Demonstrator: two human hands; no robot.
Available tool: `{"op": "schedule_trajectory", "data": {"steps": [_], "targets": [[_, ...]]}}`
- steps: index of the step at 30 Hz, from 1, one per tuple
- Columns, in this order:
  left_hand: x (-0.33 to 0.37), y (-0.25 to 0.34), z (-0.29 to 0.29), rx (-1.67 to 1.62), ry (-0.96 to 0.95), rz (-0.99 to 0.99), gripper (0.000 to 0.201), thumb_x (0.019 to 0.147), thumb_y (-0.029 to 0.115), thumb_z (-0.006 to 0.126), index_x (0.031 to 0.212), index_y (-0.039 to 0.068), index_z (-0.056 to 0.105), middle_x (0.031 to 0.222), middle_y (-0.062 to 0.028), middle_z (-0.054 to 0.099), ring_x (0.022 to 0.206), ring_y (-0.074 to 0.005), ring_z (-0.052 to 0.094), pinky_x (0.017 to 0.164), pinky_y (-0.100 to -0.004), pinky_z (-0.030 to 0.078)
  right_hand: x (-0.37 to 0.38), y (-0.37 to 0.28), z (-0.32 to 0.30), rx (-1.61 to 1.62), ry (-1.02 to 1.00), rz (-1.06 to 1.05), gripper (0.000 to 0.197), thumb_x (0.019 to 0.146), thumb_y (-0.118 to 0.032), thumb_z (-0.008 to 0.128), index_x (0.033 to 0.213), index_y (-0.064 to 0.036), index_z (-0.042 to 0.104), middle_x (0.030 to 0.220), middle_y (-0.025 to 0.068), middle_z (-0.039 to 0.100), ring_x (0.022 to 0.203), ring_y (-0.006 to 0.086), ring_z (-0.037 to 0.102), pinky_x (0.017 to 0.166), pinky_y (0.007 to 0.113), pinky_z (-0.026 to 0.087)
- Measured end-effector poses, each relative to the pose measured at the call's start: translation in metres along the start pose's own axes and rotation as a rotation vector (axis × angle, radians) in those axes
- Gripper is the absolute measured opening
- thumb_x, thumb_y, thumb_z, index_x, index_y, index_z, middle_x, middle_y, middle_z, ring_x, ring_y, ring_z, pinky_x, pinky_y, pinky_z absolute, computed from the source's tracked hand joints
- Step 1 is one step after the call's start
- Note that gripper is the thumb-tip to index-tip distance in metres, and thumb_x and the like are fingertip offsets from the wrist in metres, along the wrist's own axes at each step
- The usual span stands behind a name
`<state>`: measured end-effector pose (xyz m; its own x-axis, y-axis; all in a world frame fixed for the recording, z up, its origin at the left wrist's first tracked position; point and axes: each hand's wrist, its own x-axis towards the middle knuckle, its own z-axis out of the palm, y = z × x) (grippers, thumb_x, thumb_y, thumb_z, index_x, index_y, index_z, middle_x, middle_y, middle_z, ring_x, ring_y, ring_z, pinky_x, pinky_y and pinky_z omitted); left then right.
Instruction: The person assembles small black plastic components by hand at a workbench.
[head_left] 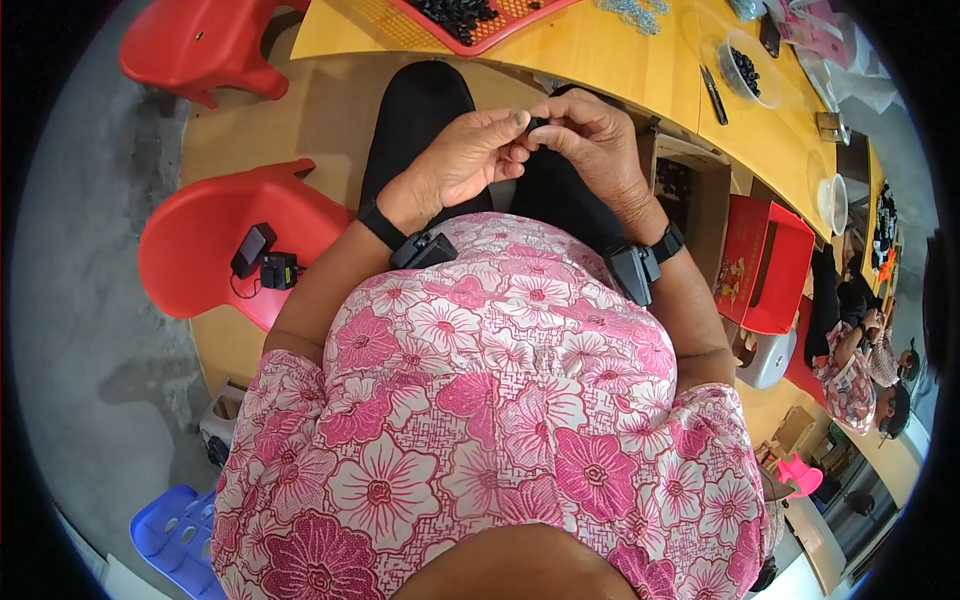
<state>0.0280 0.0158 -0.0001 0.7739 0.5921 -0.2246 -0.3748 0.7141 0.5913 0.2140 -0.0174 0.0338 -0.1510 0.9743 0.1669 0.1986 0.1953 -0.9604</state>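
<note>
Left hand (468,155) and right hand (592,140) meet fingertip to fingertip above the lap, both pinching a small black plastic part (537,124) held between them.

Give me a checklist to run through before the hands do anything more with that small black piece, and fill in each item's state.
1. Small black piece pinched between both hands: ok, it sits at the fingertips where they meet.
2. Left hand has a firm hold: cannot tell, its fingers hide the contact.
3. Right hand meets the piece: ok, fingertips close around it.
4. Piece is held over the lap, not the wooden table: ok.
5. Red tray of black parts within view on the table: ok, at the top edge.
6. Whether the piece is whole or already joined: cannot tell, too small and mostly covered.
</note>
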Motion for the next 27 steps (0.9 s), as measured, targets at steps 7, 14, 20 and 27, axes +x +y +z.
{"op": "schedule_trajectory", "data": {"steps": [7,14,20,27], "targets": [[-0.004,-0.013,-0.009,-0.139,0.022,-0.066,0.021,0.092,0.029,0.058,0.094,0.009,0.058,0.081,0.0028,0.054,0.068,-0.0056,0.049,0.058,-0.0194,0.043,-0.003,-0.005,0.012,-0.237,0.085,-0.077,0.014,0.071,-0.010,0.075,0.081,-0.0041,0.066,0.070,0.0079,0.059,0.065,0.0224,0.058,0.059,0.030,0.046],[0.006,-0.017,-0.032,-0.254,0.006,-0.058,0.024,0.090,0.025,0.062,0.104,0.006,0.059,0.084,0.0008,0.054,0.069,-0.0073,0.047,0.061,-0.0199,0.040,0.017,0.005,-0.001,-0.289,0.053,-0.067,0.020,0.076,-0.013,0.073,0.092,-0.0035,0.066,0.074,0.0067,0.059,0.067,0.0162,0.057,0.061,0.028,0.046],[0.006,-0.015,-0.060,-0.251,0.069,-0.048,0.025,0.091,0.024,0.060,0.106,0.004,0.058,0.086,-0.0009,0.055,0.071,-0.0089,0.048,0.062,-0.0208,0.042,0.071,0.066,-0.082,-0.678,0.581,0.060,0.019,0.075,-0.013,0.069,0.092,-0.0066,0.069,0.075,0.0110,0.062,0.067,0.0227,0.061,0.063,0.032,0.049],[0.011,-0.017,-0.058,-0.172,0.080,-0.081,0.024,0.091,0.024,0.060,0.106,0.005,0.057,0.085,-0.0001,0.056,0.071,-0.0071,0.050,0.061,-0.0203,0.043,0.099,0.094,-0.118,-0.798,0.537,0.187,0.020,0.074,-0.017,0.067,0.093,-0.0126,0.071,0.077,0.0118,0.061,0.071,0.0266,0.062,0.066,0.036,0.050]]}}
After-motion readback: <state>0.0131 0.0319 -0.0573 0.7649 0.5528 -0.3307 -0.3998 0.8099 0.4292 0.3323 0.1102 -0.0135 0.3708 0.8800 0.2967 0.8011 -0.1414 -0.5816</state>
